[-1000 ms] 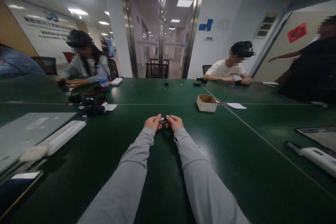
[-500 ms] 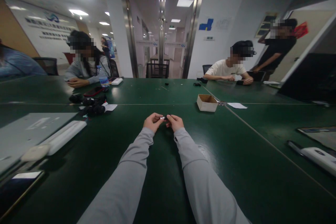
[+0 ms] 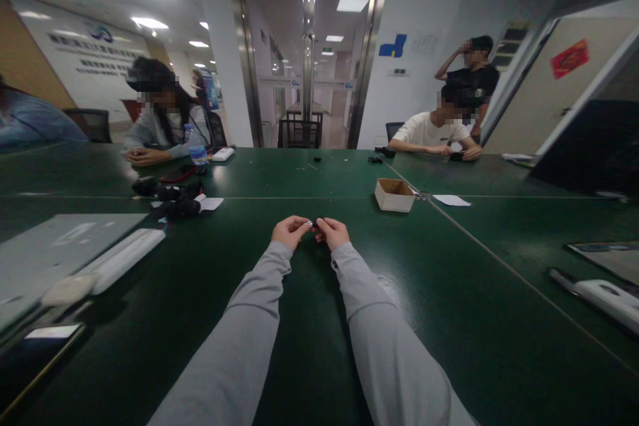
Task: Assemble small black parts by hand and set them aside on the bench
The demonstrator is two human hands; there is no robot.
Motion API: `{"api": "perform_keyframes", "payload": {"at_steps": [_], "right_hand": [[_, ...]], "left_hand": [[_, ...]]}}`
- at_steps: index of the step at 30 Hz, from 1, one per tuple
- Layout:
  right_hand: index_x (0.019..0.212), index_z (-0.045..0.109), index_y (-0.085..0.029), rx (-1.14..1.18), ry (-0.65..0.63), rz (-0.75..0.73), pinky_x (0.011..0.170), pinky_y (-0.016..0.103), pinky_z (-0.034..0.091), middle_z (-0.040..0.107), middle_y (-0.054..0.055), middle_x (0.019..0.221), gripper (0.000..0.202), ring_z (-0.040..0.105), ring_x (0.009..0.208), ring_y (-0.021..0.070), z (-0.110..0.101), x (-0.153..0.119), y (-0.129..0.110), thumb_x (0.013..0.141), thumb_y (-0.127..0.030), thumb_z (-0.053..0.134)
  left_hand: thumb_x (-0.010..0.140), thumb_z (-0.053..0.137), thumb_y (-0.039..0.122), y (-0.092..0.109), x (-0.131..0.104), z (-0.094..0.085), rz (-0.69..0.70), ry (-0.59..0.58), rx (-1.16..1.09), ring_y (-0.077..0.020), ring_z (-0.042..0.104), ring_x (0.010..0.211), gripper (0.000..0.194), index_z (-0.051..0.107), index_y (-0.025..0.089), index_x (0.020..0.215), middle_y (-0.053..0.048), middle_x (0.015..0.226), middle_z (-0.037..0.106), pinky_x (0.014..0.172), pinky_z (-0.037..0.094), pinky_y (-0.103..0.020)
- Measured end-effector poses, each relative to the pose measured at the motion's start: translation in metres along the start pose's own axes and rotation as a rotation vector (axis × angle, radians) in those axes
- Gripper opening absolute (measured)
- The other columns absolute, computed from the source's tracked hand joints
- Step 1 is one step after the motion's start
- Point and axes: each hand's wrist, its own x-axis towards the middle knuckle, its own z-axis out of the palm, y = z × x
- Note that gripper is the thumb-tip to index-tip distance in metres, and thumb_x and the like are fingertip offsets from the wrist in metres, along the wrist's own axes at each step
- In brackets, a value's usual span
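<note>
Both of my hands meet over the middle of the green table (image 3: pixel 319 293), fingertips almost touching. My left hand (image 3: pixel 290 231) pinches the silvery end of a small object (image 3: pixel 313 223). My right hand (image 3: pixel 333 233) closes on its dark end. Fingers cover most of the object, so I cannot make out what it is, or whether it is one piece or two. Beyond my right hand stands an open cardboard box (image 3: pixel 394 196).
Black gear (image 3: pixel 180 203) and a red-edged phone (image 3: pixel 178 174) lie left, near a water bottle (image 3: pixel 196 146). A grey panel (image 3: pixel 70 239) and white case (image 3: pixel 127 259) fill the near left. A white device (image 3: pixel 606 296) lies right. People sit across the table.
My fingers have drawn slightly closer together, and less of the silvery part shows. The standing person at the back right has moved left, behind the seated person.
</note>
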Motion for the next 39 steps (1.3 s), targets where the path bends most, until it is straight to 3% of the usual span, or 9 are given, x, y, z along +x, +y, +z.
{"api": "perform_keyframes", "payload": {"at_steps": [12,20,27,31,35,39], "right_hand": [[0.062,0.057,-0.014,-0.010,-0.030,0.015,0.036,0.020,0.041,0.060,0.003,0.057,0.037,0.049,0.039,0.0096,0.000,0.001,0.000,0.056,-0.047,0.072],[0.061,0.056,-0.013,-0.001,-0.001,0.014,0.035,0.020,0.039,0.059,0.003,0.055,0.035,0.047,0.038,0.0092,0.003,-0.004,-0.007,0.056,-0.044,0.071],[0.060,0.057,-0.012,0.020,0.029,0.013,0.035,0.020,0.039,0.058,0.003,0.053,0.035,0.047,0.037,0.0092,0.004,-0.003,-0.006,0.054,-0.043,0.071],[0.058,0.056,-0.013,0.012,0.032,0.004,0.034,0.020,0.039,0.057,0.002,0.052,0.034,0.046,0.037,0.0089,0.004,-0.003,-0.006,0.055,-0.043,0.071],[0.060,0.056,-0.013,0.014,0.030,0.011,0.035,0.020,0.040,0.058,0.002,0.054,0.032,0.047,0.037,0.0091,0.004,-0.002,-0.005,0.058,-0.042,0.071],[0.061,0.057,-0.014,-0.002,0.067,0.019,0.034,0.020,0.039,0.058,0.002,0.053,0.030,0.046,0.036,0.0087,0.004,-0.001,-0.002,0.060,-0.041,0.071]], "left_hand": [[0.062,0.065,0.037,0.000,0.001,-0.001,-0.017,0.024,-0.046,-0.0129,0.057,0.060,0.028,0.065,0.013,0.075,-0.004,0.062,0.061,0.050,0.045,-0.021],[0.061,0.066,0.039,-0.001,0.001,-0.001,0.014,0.011,-0.053,-0.0149,0.059,0.067,0.031,0.063,0.014,0.078,-0.005,0.069,0.064,0.053,0.045,-0.022],[0.058,0.069,0.027,-0.007,0.005,-0.004,0.143,-0.059,-0.041,-0.0155,0.060,0.074,0.027,0.060,0.014,0.080,-0.007,0.081,0.065,0.074,0.048,-0.030],[0.057,0.069,0.024,-0.006,0.006,-0.005,0.146,-0.062,-0.030,-0.0164,0.060,0.077,0.024,0.059,0.014,0.077,-0.006,0.080,0.064,0.078,0.048,-0.031],[0.056,0.071,0.033,-0.006,0.006,-0.002,0.054,0.001,-0.078,-0.0151,0.060,0.075,0.040,0.058,0.015,0.089,-0.007,0.085,0.063,0.066,0.049,-0.026],[0.058,0.066,0.048,-0.009,0.008,-0.001,-0.124,-0.015,-0.091,-0.0126,0.056,0.057,0.043,0.059,0.012,0.079,-0.005,0.067,0.061,0.051,0.046,-0.024]]}}
